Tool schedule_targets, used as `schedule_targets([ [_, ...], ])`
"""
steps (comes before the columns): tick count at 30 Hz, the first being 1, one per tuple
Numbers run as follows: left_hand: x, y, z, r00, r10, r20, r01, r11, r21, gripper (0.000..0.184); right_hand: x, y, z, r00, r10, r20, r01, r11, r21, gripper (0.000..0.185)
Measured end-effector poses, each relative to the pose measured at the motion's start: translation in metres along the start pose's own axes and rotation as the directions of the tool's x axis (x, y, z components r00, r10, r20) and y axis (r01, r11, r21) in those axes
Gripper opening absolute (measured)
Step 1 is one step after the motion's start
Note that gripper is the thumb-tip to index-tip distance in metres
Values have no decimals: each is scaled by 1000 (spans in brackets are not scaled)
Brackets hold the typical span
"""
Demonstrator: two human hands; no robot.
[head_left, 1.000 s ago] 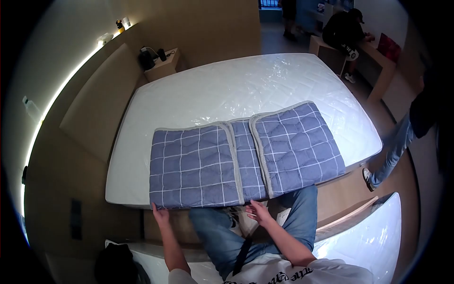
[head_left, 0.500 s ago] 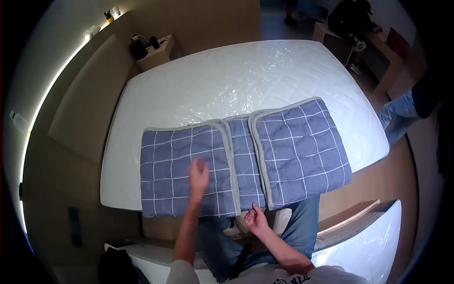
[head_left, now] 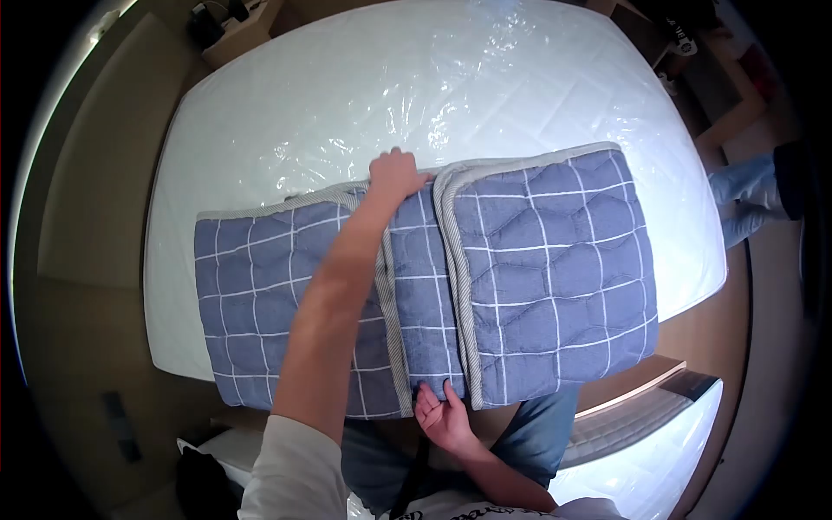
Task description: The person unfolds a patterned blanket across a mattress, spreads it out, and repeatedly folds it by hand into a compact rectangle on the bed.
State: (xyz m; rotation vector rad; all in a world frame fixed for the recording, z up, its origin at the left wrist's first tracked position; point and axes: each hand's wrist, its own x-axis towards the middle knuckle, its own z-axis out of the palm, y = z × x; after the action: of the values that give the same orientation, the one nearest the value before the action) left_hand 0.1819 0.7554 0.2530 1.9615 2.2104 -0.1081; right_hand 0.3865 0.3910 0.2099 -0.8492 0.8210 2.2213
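Head view: touching folded quilt's (head_left: 555,269) far edge with curled left hand (head_left: 396,176), grip unclear; at near edge, half-open right hand (head_left: 444,422).

Txt-wise, nothing can be read for sure. On the near side of the checked quilt (head_left: 555,277), at the btm edge of view, dark decorative lettering (head_left: 418,515) runs across the camera wearer's light short-sleeved shirt (head_left: 290,472); it's partly cut off by the frame, so no def. word. Well beyond the quilt's far R corner, small white chars. (head_left: 675,31) & a round emblem (head_left: 685,46) show on a person's dark clothing (head_left: 692,12); too small + dim to make out, so brand unclear. No legible nos., labels or signs elsewhere.
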Motion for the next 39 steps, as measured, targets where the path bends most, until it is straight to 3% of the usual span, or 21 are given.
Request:
schedule_targets([
  [3,5,4,-11,998,61,5,-61,984,166,59,-8,0,19,1000,-16,22,14,998,66,60],
  [7,13,7,-26,943,-50,329,55,998,-7,60,-7,-4,18,1000,-10,24,9,999,36,68],
  [8,12,8,-30,943,-54,329,57,998,-2,60,-7,-4,17,998,-16,53,17,1000,-18,69],
  [10,9,10,-39,709,-229,668,412,902,-129,57,-8,-2,18,996,-21,88,27,997,-68,70],
  [14,18,-4,-27,715,-180,676,405,894,-191,46,-10,-5,1,996,-46,82,48,999,-25,53],
  [16,14,-13,-30,863,-65,500,359,775,-520,32,-17,-9,-7,988,-45,145,48,999,-22,45],
  [17,12,-18,-29,866,-62,497,355,776,-522,32,-28,-9,1,998,-35,52,35,999,-2,44],
  [19,2,-30,-25,912,21,410,395,224,-891,23,-62,1,32,998,-23,-51,24,1000,19,42],
  [20,-10,-32,-23,934,13,356,356,40,-934,19,-81,12,62,993,-73,-88,80,994,80,41],
  [23,-30,-34,-13,923,34,382,384,-67,-921,19,-81,24,60,992,-116,-46,122,980,158,37],
  [24,-30,-31,-16,912,46,408,403,80,-912,22,-68,23,50,978,-161,-136,177,978,114,35],
  [25,-28,-26,-27,913,50,406,402,75,-913,22,-56,20,38,950,-203,-236,224,972,69,34],
  [27,-26,-21,-49,799,139,584,510,356,-783,26,-42,10,6,959,-180,-218,192,981,35,33],
  [29,-23,-19,-55,774,151,615,524,394,-755,25,-45,9,3,945,-289,-153,268,953,-142,34],
  [31,-21,-11,-61,880,-49,472,364,709,-604,28,-55,15,14,961,-260,-89,245,957,-156,41],
  [32,-21,-8,-48,962,-93,258,252,664,-704,34,-60,26,26,954,-300,5,299,948,-109,42],
  [33,-26,-3,-34,965,-91,247,244,663,-708,34,-62,33,36,935,-338,110,345,937,-59,44],
  [34,-30,1,-17,963,-212,-165,10,643,-766,32,-56,34,40,935,-350,64,356,923,-148,47],
  [35,-38,10,-9,781,-326,-533,-224,650,-727,32,-50,28,36,932,-355,73,362,920,-152,47],
  [38,-93,36,-6,731,-338,-593,-278,646,-711,31,-55,16,21,979,-181,96,203,922,-330,53],
  [39,-122,43,-7,818,-303,-489,-157,701,-696,28,-70,14,20,978,-178,106,204,921,-332,53],
])
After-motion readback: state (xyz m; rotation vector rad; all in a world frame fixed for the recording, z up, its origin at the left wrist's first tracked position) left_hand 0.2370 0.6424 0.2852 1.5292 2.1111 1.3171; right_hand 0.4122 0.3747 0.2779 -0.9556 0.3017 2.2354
